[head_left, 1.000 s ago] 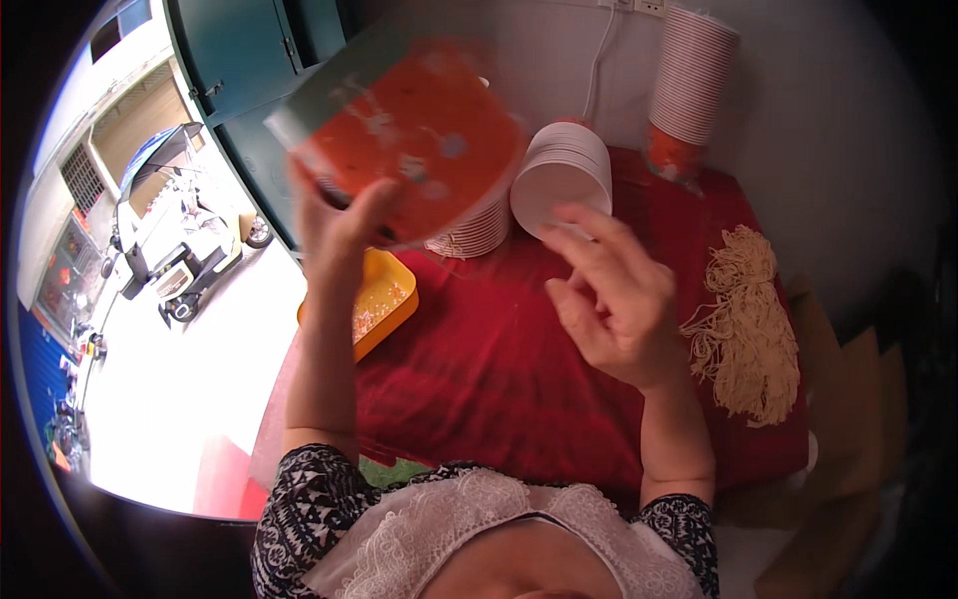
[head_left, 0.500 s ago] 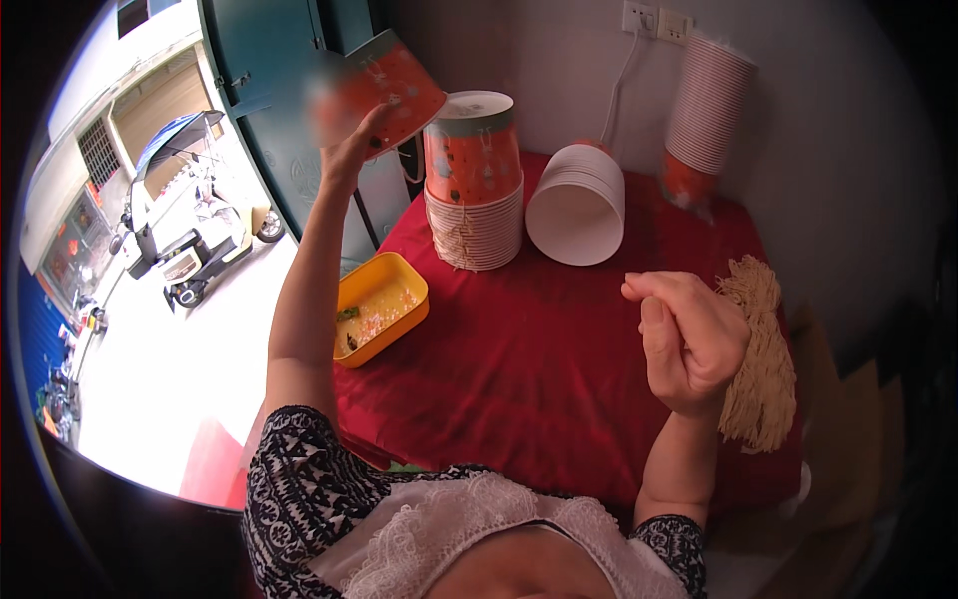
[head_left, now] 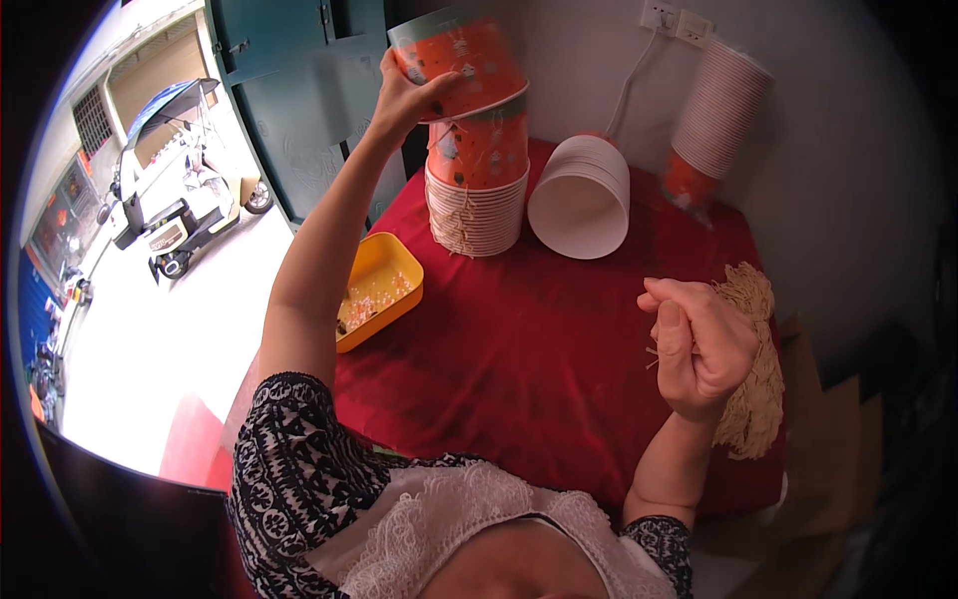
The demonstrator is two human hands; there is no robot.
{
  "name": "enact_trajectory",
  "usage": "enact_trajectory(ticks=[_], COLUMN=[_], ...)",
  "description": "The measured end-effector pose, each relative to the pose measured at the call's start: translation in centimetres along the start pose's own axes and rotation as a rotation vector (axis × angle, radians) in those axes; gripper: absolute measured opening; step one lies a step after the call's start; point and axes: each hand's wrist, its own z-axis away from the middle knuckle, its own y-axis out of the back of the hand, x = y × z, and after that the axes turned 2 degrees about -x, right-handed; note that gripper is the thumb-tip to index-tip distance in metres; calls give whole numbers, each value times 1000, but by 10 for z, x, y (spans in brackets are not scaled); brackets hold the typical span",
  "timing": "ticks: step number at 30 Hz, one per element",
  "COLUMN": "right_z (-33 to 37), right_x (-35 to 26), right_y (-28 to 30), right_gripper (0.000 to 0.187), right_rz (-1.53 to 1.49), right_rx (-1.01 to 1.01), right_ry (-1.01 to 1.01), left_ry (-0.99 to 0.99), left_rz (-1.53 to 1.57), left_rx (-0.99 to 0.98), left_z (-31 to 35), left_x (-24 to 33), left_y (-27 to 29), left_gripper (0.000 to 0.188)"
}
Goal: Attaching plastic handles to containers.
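Note:
My left hand (head_left: 402, 108) grips an orange paper bucket (head_left: 461, 72) with a grey-green band, mouth downward. I have it above a stack of nested, upside-down buckets (head_left: 477, 212), its lower rim overlapping the top of the stack in view; whether they touch I cannot tell. Loose cord hangs down the stack's side. Over the right part of the table, my right hand (head_left: 705, 349) is closed, its fingers curled in. A thin pale end, like cord, pokes out below the thumb. Beside that hand lies a bundle of beige cords (head_left: 756, 399).
White-mouthed nested buckets (head_left: 581, 215) lie sideways on the red tablecloth (head_left: 519, 349). A tall wrapped bucket stack (head_left: 720, 115) leans by the wall. The yellow tray (head_left: 384, 317) at left holds small bits. Cardboard (head_left: 828, 479) stands right of the table.
My left hand has swung the bucket rightward, from beside the stack to above it. The right hand stays closed in nearly the same place, and a pale strand end now shows at it.

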Motion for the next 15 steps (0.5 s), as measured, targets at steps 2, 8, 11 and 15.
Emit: enact_trajectory(ticks=[2,8,11,15], right_z=[0,-2,0,0], right_x=[1,2,3,4], right_y=[-2,-4,-6,-10], right_gripper=[7,8,9,11], right_rz=[-6,4,-2,-22], right_rx=[-9,-36,-39,-46], right_ry=[1,25,29,40], left_ry=[-1,-71,-99,-98], left_rz=[1,-104,-121,-197], left_rx=[-20,-135,-137,-121], left_z=[1,19,29,36], left_x=[-1,-3,-13,-32], left_y=[-3,-15,-20,-22], left_gripper=[113,124,124,127])
